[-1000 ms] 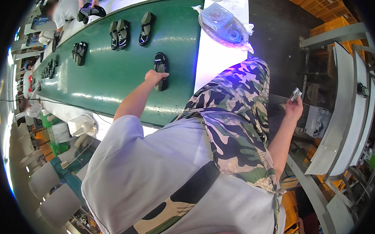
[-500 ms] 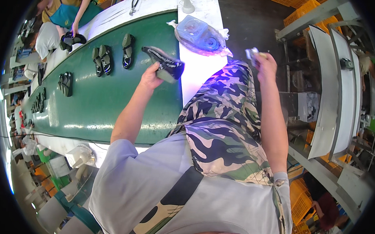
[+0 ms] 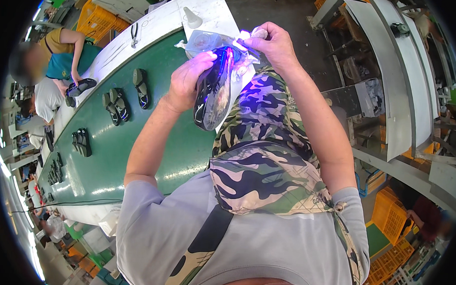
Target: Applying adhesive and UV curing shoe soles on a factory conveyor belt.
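Note:
My left hand grips a dark shoe, held tilted with its sole side showing, above the edge of the green surface. At the shoe's far end, under a bright violet glow, my right hand pinches a small whitish wad, which looks like cloth. Its fingers are close to the shoe; glare hides whether the wad touches it. Just behind the shoe sits a translucent blue container in a plastic wrapping, partly covered by my hand and the shoe.
Several dark shoes stand on the green conveyor belt. A grey cone and pliers lie on the white ledge. Across the belt, a co-worker handles another shoe. White-topped racks stand at right, with orange crates below.
My two hands have come together. The shoe has turned and tilted toward me, and my right hand has brought the whitish wad left to the shoe's far end.

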The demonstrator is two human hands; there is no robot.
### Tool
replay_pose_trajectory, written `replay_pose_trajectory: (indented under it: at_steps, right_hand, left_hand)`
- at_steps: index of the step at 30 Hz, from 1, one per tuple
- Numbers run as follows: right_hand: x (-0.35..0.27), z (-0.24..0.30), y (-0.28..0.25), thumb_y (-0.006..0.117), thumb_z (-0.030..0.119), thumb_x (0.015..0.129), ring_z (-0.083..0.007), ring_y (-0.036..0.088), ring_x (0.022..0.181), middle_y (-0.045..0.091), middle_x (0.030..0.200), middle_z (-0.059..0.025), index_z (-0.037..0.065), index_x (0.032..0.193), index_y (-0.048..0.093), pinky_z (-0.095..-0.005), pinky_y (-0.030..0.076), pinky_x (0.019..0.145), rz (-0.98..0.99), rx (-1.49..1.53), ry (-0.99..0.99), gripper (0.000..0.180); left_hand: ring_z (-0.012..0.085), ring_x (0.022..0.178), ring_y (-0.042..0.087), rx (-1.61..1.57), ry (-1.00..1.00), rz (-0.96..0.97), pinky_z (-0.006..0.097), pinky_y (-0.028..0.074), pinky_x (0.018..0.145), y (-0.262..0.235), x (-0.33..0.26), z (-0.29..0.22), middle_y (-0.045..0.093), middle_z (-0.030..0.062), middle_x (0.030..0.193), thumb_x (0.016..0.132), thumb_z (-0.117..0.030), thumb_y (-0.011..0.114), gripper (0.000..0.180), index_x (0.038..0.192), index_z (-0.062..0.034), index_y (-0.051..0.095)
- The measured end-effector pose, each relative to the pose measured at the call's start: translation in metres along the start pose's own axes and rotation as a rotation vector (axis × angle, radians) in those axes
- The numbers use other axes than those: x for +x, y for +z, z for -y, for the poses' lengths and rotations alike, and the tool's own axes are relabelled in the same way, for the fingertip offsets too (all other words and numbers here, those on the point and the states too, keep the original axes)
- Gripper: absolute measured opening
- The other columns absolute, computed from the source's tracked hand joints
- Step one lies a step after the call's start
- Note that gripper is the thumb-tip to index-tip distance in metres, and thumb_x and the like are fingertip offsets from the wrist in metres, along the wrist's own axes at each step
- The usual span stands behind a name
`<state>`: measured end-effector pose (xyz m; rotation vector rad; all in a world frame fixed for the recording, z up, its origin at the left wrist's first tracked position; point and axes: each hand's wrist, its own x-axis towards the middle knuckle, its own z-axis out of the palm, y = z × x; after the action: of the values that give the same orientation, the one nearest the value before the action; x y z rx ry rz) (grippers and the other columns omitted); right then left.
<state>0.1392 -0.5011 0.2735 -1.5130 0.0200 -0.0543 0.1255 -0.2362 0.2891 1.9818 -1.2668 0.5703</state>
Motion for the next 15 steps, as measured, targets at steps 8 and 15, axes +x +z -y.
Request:
replay_pose_trajectory:
  at_steps: [8, 15]
  right_hand:
    - [-0.008, 0.004, 0.007, 0.078, 0.002, 0.081, -0.0095, 0.061, 0.076, 0.063, 0.084, -0.0011, 0.004, 0.091, 0.062, -0.0245, 0.051, 0.069, 0.022, 0.089, 0.004, 0.019]
    - [-0.03, 0.009, 0.01, 0.076, 0.001, 0.081, -0.0125, 0.063, 0.075, 0.064, 0.084, -0.0043, 0.003, 0.092, 0.06, -0.0251, 0.051, 0.069, 0.121, 0.332, 0.193, 0.019]
  left_hand:
    - [0.0396, 0.104, 0.069, -0.017, 0.076, 0.022, 0.046, 0.056, 0.093, -0.002, 0.012, -0.007, 0.068, 0.0223, 0.113, 0.079, 0.008, 0.065, 0.034, 0.112, 0.0024, 0.058]
    - [0.0393, 0.105, 0.068, 0.038, 0.03, 0.057, 0.045, 0.055, 0.094, 0.005, 0.016, -0.006, 0.068, 0.0223, 0.113, 0.074, 0.003, 0.071, 0.042, 0.114, 0.0017, 0.059]
